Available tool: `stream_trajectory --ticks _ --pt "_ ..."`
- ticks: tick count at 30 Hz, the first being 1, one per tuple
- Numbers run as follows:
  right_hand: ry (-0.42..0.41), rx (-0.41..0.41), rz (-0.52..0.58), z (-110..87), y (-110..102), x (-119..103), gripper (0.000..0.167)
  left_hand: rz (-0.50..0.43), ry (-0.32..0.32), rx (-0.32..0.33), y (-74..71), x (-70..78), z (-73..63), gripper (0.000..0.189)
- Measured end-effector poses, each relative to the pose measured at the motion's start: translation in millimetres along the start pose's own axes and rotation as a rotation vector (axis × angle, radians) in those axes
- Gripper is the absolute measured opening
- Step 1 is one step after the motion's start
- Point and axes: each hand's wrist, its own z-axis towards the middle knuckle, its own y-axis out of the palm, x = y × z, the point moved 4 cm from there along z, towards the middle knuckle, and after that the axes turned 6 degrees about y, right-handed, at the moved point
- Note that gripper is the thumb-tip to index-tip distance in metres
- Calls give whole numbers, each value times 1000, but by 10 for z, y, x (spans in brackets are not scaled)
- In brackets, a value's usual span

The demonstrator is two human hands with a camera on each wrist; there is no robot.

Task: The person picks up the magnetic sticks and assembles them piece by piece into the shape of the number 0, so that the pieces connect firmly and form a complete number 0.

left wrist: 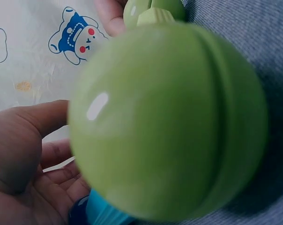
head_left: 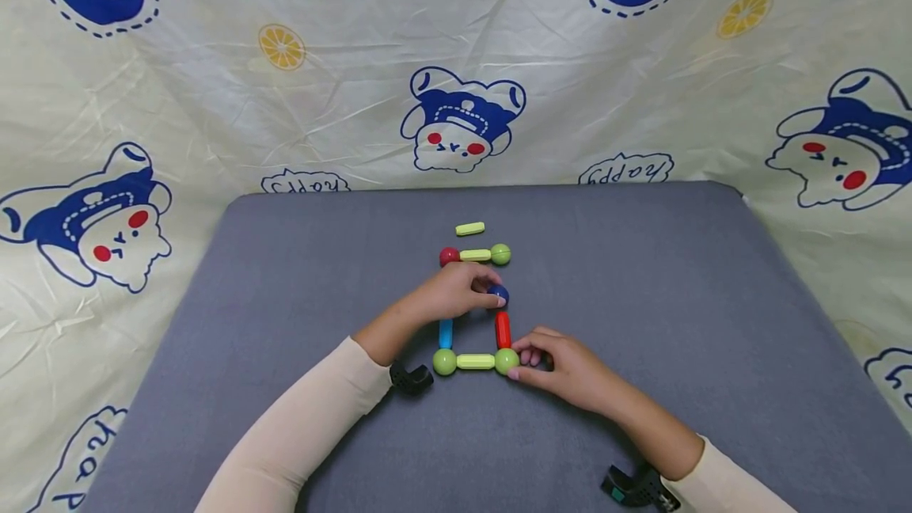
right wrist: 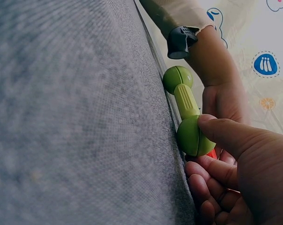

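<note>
My left hand (head_left: pixel 459 291) pinches a blue ball (head_left: pixel 501 296) at the far end of a red rod (head_left: pixel 503 329); whether ball and rod touch, I cannot tell. The thumb and fingers of my right hand (head_left: pixel 570 370) hold a green ball (head_left: pixel 507 361) at the rod's near end. From that ball a yellow-green rod (head_left: pixel 475 361) runs left to a second green ball (head_left: pixel 445 362), large in the left wrist view. A light blue rod (head_left: pixel 446 333) leads away from it, partly under my left hand. At its far end the left wrist view shows a dark blue ball (left wrist: pixel 77 212).
Beyond my left hand lies a yellow-green rod (head_left: pixel 475 256) between a dark red ball (head_left: pixel 450 256) and a green ball (head_left: pixel 501 254). A loose yellow-green rod (head_left: pixel 470 229) lies farther back. Everything rests on a grey cloth-covered table (head_left: pixel 321 260), with a printed curtain (head_left: pixel 342 117) behind.
</note>
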Motion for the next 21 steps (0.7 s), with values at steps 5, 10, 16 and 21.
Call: stream_trajectory --ticks 5,10,16,21 --pt "-9 4 -2 4 -9 -10 28 18 -4 -40 11 12 -2 31" --pt "-13 4 -4 5 -9 -15 28 26 7 -54 24 9 9 29" --pt "-12 3 -5 8 -3 -7 27 92 32 -47 50 28 14 27" --pt "-14 4 -5 4 2 -1 28 123 40 -38 63 36 11 29"
